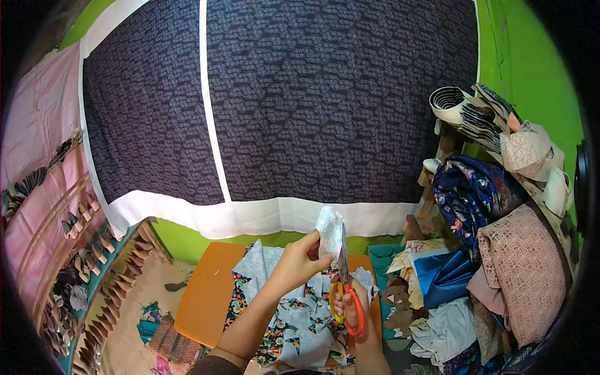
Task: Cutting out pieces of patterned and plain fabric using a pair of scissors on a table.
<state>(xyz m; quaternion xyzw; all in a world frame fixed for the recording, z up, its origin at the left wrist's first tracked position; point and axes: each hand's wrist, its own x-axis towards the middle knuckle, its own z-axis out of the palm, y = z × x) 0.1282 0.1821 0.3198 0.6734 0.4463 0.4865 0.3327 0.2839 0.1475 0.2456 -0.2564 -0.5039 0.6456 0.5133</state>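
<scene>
Pinched between the fingers and thumb of my left hand (pixel 299 261) is a small white cloth piece (pixel 330 226), held up above the table. My right hand (pixel 341 302) grips a pair of scissors (pixel 356 322) with orange and yellow handles. Their blades point upward along the cloth's right edge; whether they are apart or closed on it I cannot tell. Under my hands, fabric pieces (pixel 306 331) with pale backs and black floral faces lie spread over an orange table (pixel 203 297).
Folded and heaped fabrics (pixel 522 262) crowd the right side, with a blue cloth (pixel 447 278) and a white cloth (pixel 447 331) lower down. Racks of shoes and shoe forms (pixel 103 319) line the left. A dark patterned curtain (pixel 337 106) hangs ahead. Scraps (pixel 150 319) lie on the floor.
</scene>
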